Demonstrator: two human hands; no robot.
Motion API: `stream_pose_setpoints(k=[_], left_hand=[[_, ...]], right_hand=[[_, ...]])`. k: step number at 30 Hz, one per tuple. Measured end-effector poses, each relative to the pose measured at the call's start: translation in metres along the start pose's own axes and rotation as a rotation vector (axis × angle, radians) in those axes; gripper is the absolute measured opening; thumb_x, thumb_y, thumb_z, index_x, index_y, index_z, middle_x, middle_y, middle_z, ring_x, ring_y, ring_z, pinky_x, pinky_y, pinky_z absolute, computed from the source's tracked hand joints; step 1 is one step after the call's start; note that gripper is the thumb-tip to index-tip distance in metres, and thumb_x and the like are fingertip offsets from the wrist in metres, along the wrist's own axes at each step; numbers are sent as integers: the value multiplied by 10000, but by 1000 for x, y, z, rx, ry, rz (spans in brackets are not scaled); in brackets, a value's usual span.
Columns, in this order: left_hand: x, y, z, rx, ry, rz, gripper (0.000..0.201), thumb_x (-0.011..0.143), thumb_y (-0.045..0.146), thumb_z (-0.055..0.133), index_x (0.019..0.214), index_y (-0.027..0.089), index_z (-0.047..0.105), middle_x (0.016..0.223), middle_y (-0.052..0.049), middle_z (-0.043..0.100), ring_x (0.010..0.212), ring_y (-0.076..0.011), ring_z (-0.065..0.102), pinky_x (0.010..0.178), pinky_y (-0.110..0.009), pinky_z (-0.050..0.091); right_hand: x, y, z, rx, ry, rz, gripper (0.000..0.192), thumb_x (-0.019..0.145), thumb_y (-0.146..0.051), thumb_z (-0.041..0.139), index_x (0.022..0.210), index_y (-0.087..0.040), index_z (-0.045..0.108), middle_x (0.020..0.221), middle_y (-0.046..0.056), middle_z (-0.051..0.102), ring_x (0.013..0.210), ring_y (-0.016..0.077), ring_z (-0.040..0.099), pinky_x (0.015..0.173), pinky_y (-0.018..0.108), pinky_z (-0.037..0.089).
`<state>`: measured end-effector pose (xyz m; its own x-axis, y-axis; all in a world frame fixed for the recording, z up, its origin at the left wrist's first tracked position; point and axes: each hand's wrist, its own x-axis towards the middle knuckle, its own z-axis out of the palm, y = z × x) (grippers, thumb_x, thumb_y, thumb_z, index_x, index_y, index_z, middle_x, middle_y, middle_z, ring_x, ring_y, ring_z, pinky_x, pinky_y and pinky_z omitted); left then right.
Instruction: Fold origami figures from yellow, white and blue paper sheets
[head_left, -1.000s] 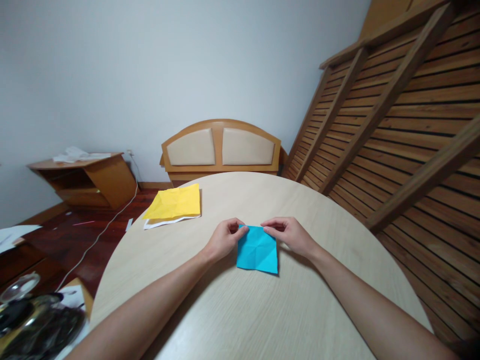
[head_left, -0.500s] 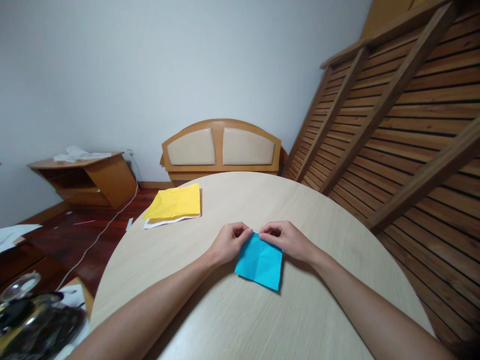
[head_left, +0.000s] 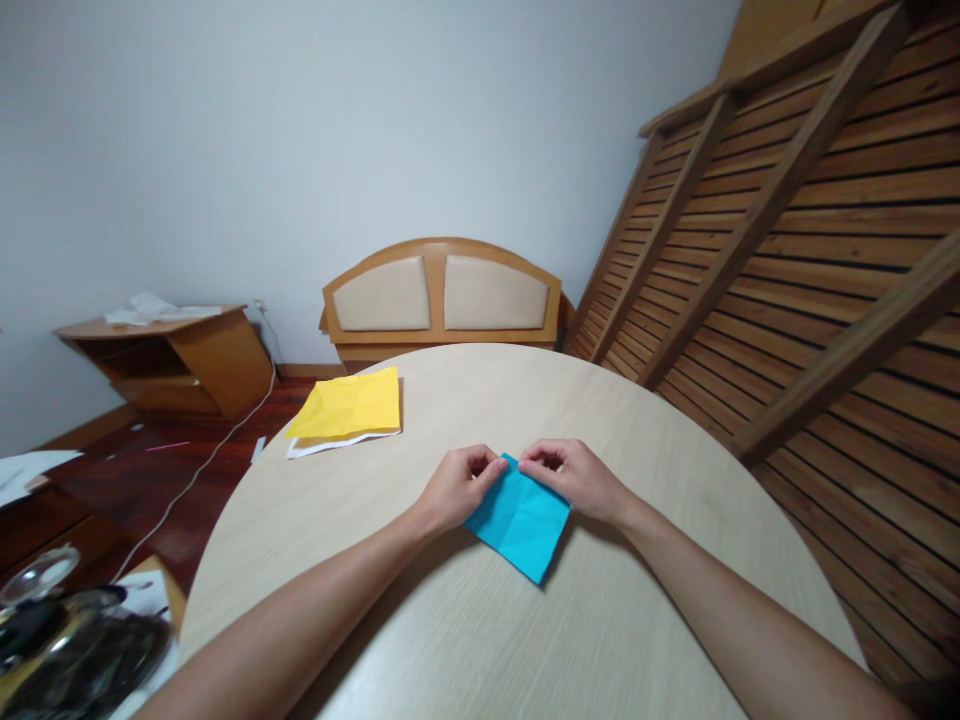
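Note:
Both my hands pinch the far edge of a small, roughly square blue sheet of paper (head_left: 517, 522), which shows faint crease lines. My left hand (head_left: 466, 484) is closed on its upper left edge, thumb along the top. At the upper right edge, my right hand (head_left: 576, 478) grips with thumb and bent fingers. A short bit of the paper's far corner shows between the two thumbs. The near corner points toward me over the table. My curled fingers are partly hidden behind the thumbs and paper.
On the round pale table (head_left: 615, 600), a crumpled yellow sheet (head_left: 349, 402) lies over a white sheet (head_left: 307, 450) at the far left. A wooden headboard (head_left: 439, 290) stands beyond. Wooden slats (head_left: 795, 260) lean on the right. Dark items in clear plastic (head_left: 90, 650) sit lower left.
The blue paper has turned clockwise between my hands, its near corner swinging left. More of its far corner shows between my thumbs. Both hands stay almost in place.

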<state>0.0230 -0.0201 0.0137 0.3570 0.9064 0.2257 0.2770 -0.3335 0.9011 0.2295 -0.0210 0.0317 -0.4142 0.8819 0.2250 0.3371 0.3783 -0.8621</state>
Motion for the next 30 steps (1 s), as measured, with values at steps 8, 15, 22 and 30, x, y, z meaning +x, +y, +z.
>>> stream_pose_setpoints(k=[8, 15, 22, 30], left_hand=[[-2, 0, -2, 137, -38, 64, 321, 927, 415, 544, 778, 151, 652, 702, -32, 635, 648, -141, 549, 576, -239, 407], [-2, 1, 1, 160, -59, 38, 320, 920, 424, 536, 797, 153, 654, 707, -31, 645, 637, -140, 548, 562, -238, 388], [-2, 0, -2, 199, -61, 22, 348, 924, 435, 525, 741, 158, 630, 669, -27, 631, 604, -133, 520, 575, -254, 374], [-2, -1, -10, 417, 22, -32, 423, 955, 474, 467, 703, 170, 619, 608, -18, 621, 553, -145, 519, 555, -271, 351]], right_hand=[[1, -2, 2, 11, -1, 1, 268, 861, -418, 654, 885, -163, 732, 822, 56, 726, 747, 183, 627, 648, 277, 460], [1, -4, 1, -19, 38, -35, 264, 886, -414, 634, 835, -169, 717, 792, 46, 716, 741, 186, 633, 655, 285, 471], [6, 11, -16, -18, 180, -36, 300, 878, -463, 630, 866, -173, 708, 818, 48, 712, 756, 196, 636, 684, 308, 490], [11, 34, -22, -51, 262, 29, 394, 852, -543, 620, 871, -160, 706, 793, 57, 702, 726, 198, 626, 646, 308, 483]])
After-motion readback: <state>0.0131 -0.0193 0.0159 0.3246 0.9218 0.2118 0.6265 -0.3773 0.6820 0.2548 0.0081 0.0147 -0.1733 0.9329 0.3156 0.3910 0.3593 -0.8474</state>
